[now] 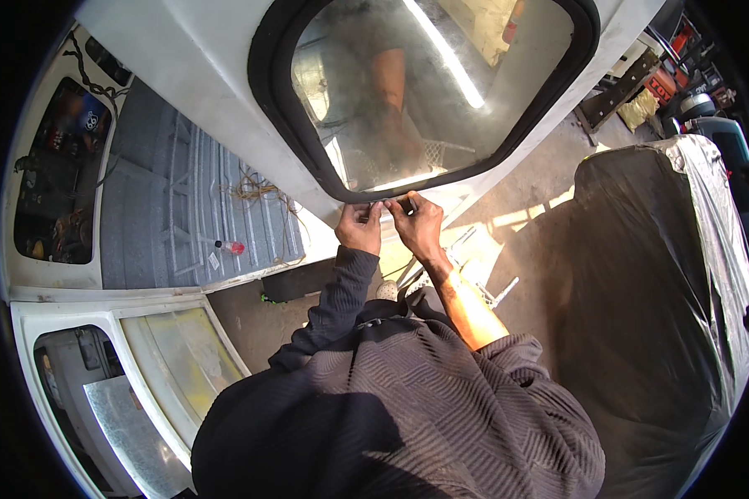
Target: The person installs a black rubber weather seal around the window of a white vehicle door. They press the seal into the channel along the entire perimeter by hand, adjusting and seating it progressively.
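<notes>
A window pane (424, 91), dusty and reflective, sits in a white van door (200, 50) with a thick black rubber window seal (308, 158) around it. Both of my hands are at the bottom edge of this seal, close beside each other. My left hand (359, 229) is closed, its thumb and fingers pinching at the seal's lower lip. Fingers bent and tips together, my right hand (419, 226) pinches the same lip just to the right. The fingertips partly hide the spot they grip. No tool shows in either hand.
To the left lies a ribbed grey van floor (200, 191) with tangled wire (258, 190) and a small red-capped bottle (231, 247). Another white door panel (108, 320) stands lower left. A dark sheet (641, 308) covers something bulky at right. Tools and machines crowd the upper right.
</notes>
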The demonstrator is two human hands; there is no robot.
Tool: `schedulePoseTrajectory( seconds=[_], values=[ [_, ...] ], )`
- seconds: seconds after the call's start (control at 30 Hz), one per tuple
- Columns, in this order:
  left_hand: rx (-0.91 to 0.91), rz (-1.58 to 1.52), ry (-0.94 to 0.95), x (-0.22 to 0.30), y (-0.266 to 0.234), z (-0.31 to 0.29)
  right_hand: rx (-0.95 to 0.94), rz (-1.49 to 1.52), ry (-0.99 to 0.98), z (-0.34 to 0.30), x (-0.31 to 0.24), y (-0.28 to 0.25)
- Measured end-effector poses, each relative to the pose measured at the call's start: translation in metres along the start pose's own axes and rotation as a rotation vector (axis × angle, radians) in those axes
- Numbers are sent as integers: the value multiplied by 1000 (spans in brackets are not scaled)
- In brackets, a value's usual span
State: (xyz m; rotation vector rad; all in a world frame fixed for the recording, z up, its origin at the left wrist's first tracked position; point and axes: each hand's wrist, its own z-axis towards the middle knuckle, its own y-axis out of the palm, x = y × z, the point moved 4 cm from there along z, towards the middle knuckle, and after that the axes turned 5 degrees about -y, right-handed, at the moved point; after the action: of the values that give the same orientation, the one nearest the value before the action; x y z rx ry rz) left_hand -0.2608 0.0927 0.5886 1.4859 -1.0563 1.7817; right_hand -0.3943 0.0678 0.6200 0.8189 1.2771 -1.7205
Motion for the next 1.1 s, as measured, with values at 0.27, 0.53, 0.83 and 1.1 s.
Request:
schedulePoseTrajectory(
  seconds=[0.27, 0.53, 0.83, 1.1],
  values=[
    [33, -55, -32, -4, 4, -7, 0, -97, 46, 3, -6, -1],
    [29, -274, -29, 4, 13, -6, 48, -161, -119, 4, 1, -3],
    [25, 222, 84, 14, -21, 2, 2, -119, -44, 6, -3, -12],
    [39, 215, 37, 19, -21, 0, -9, -158, -131, 2, -3, 0]
  ],
)
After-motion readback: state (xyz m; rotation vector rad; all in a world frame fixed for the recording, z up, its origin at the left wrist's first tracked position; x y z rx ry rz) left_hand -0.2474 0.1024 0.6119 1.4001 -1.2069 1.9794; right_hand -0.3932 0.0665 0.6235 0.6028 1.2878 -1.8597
